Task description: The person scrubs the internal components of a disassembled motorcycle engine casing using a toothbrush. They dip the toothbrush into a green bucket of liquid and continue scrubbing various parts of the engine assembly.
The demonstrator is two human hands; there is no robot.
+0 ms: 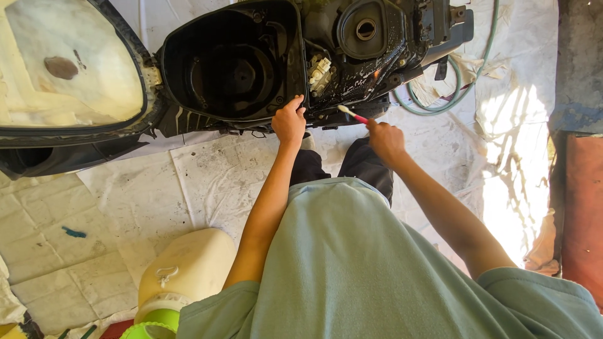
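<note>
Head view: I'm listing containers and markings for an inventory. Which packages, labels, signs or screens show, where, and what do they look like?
No labels, signs or screens show.
Jug: on the floor sheet at lower left, by the left arm; cream plastic, rounded, lying on its side.
Tub: at the bottom edge below the jug; round, lime green rim.

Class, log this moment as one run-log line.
left hand: grips rim of scooter storage tub | right hand: holds red-handled brush against wet black frame | jug: lower left
</note>
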